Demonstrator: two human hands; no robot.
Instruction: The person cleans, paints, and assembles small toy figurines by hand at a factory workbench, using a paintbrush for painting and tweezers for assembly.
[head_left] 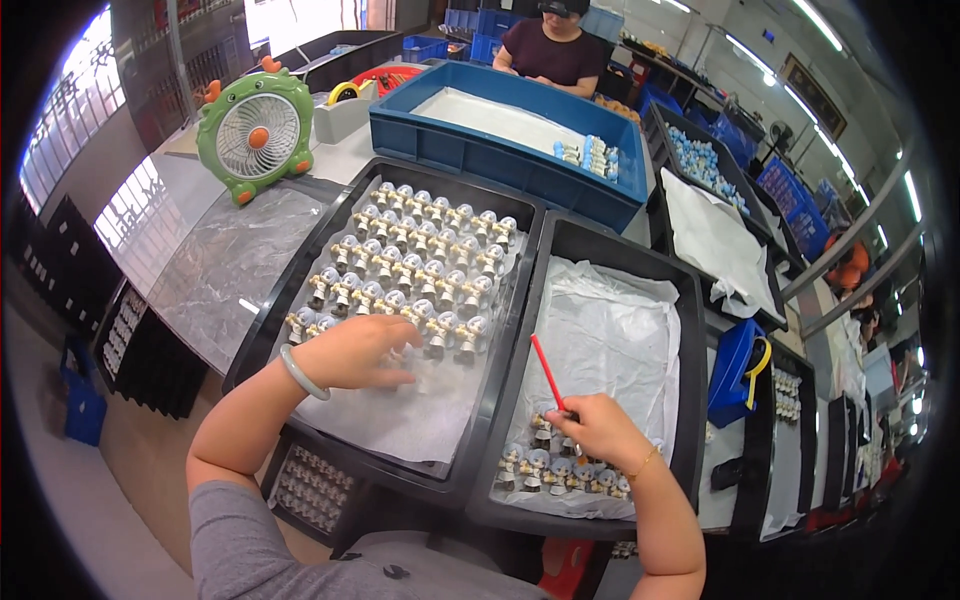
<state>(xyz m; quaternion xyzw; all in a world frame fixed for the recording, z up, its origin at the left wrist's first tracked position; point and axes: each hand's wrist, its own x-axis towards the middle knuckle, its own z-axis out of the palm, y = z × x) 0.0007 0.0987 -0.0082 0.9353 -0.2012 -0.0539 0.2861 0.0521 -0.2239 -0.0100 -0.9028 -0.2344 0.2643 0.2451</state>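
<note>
My left hand point(370, 352) reaches over the left black tray point(535, 225), fingers apart and curved beside the front rows of small figurines point(408, 270). These have white-and-grey heads and dark bases, standing in rows on white paper. In my right hand point(605, 432) is a thin red-handled brush-like tool point(545, 368), its handle pointing up and to the left; its working tip is hidden. That hand hovers over the near end of the right black tray point(690, 340), above similar figurines point(535, 468) gathered on crumpled white paper. Whether the tool touches one cannot be made out.
Beyond the trays stands a large blue bin point(500, 145) with blue-and-white pieces. A green animal-shaped fan point(257, 135) is at the left, near a tape dispenser point(342, 112). Right of the trays are a blue tape holder point(735, 375) and more trays. A person point(553, 50) sits opposite.
</note>
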